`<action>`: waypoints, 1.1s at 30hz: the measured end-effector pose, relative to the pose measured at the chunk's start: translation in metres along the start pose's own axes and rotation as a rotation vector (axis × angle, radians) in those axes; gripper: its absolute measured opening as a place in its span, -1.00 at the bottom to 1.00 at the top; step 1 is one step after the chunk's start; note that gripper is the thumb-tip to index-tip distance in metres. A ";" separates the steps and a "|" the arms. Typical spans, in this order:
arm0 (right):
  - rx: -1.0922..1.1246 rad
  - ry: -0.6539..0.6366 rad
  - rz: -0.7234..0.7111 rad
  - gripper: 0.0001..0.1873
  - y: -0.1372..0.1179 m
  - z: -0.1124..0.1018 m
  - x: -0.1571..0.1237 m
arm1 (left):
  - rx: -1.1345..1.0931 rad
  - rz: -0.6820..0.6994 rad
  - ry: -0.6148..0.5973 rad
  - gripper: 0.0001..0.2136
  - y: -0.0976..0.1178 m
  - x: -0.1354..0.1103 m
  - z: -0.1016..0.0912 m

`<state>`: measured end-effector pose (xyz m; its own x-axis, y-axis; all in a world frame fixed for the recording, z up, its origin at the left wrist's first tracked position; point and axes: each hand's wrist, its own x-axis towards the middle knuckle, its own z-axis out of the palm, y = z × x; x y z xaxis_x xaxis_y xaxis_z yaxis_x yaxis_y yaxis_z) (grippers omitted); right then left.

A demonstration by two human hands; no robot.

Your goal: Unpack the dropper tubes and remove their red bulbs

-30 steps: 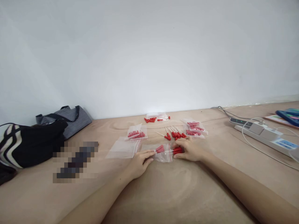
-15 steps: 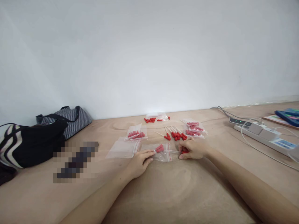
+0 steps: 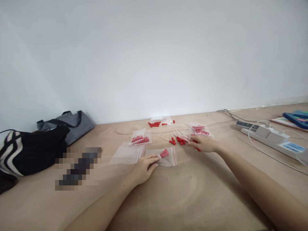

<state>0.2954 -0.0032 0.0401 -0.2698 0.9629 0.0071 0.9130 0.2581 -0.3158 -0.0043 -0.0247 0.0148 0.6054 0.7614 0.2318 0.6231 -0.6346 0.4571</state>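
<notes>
Head view: your left hand (image 3: 145, 166) lay on the left part of a clear zip bag (image 3: 170, 160), fingers stretched over the plastic and thumb apart, resting on it rather than wrapped around it. Inside that bag, the bagged red tips (image 3: 165, 153) sat just past your fingertips, slanting toward the far edge of the worktop (image 3: 187, 192).

Your right hand (image 3: 203, 143) was closed around some red-tipped sticks (image 3: 198, 149), past the bag's far right corner. Red showed under your fingers, and white stems ran out ahead of them toward the far edge (how many you had, I couldn't tell, as your fingers covered them). Just beside that grip, toward the left, lay a loose pile (image 3: 181, 142) of similar sticks.

Filled bags (image 3: 199, 128) were stacked just beyond your right hand, and another filled packet (image 3: 141, 139) lay beyond your left. Flat bags (image 3: 126, 154) were next to your left hand, while small red pieces (image 3: 154, 124) sat near the worktop's far edge.
</notes>
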 end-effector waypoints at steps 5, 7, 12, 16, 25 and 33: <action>-0.096 0.136 0.215 -0.74 -0.038 0.009 0.045 | -0.001 0.009 -0.002 -0.71 -0.001 0.000 0.000; -0.125 0.178 0.271 -0.73 -0.053 0.019 0.063 | -0.009 0.014 0.001 -0.71 -0.002 0.000 0.001; -0.178 0.246 0.290 -0.74 -0.079 0.040 0.088 | 0.004 0.010 -0.009 -0.71 -0.002 0.000 0.001; -0.190 0.259 0.255 -0.73 -0.085 0.047 0.093 | -0.009 0.020 -0.006 -0.71 -0.001 -0.001 0.000; -0.123 0.298 0.283 -0.69 -0.089 0.052 0.082 | -0.027 0.026 0.012 -0.71 0.000 -0.001 0.001; 0.036 0.351 0.196 -0.60 -0.076 0.042 0.056 | -0.051 0.006 0.021 -0.71 0.001 -0.001 0.000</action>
<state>0.1985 0.0279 0.0246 0.0353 0.9635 0.2653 0.9239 0.0697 -0.3762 -0.0044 -0.0265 0.0147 0.5981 0.7606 0.2525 0.5932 -0.6320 0.4987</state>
